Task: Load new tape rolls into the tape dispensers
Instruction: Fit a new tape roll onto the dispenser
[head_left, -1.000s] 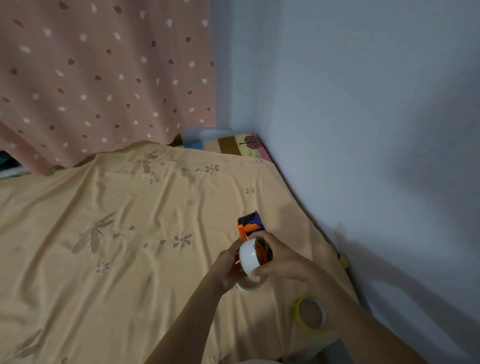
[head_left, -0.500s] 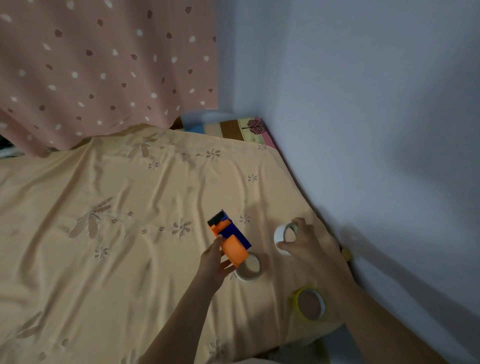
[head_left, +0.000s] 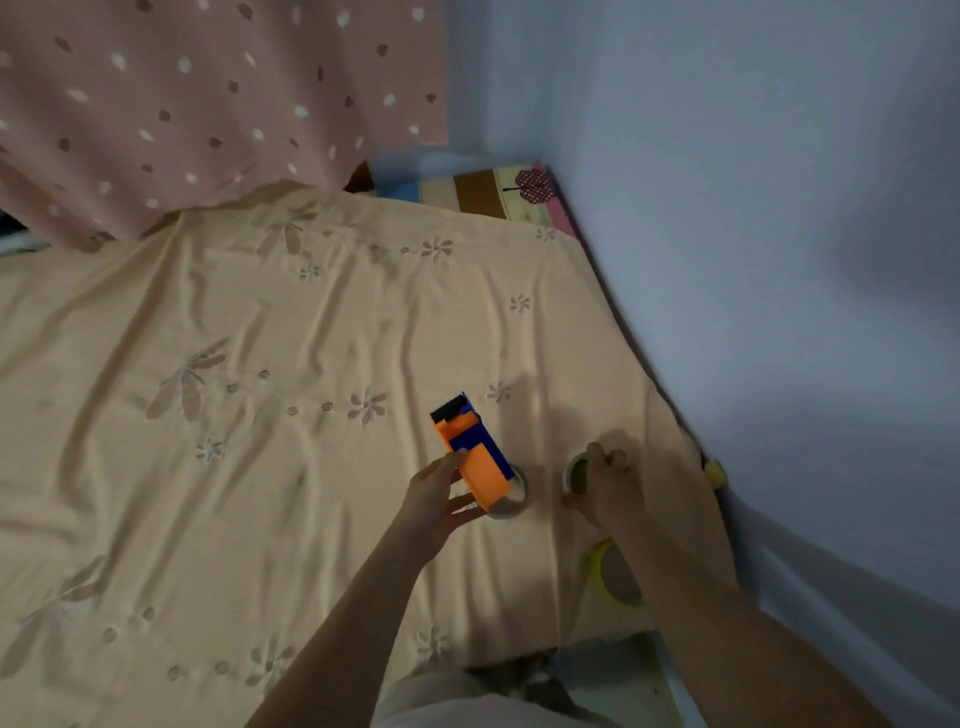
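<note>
Gripping the orange-and-blue tape dispenser (head_left: 470, 453) above the bed (head_left: 260, 415), the left hand (head_left: 434, 501) pinches its lower end. The right hand (head_left: 605, 486) curls round a white tape roll (head_left: 575, 472) on the sheet (a clear roll (head_left: 511, 499) and a yellow roll (head_left: 613, 574) lie nearby)

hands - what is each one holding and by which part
Left hand holds the orange and blue tape dispenser by its orange near end. Right hand grips a tape roll on the sheet by its rim.
</note>
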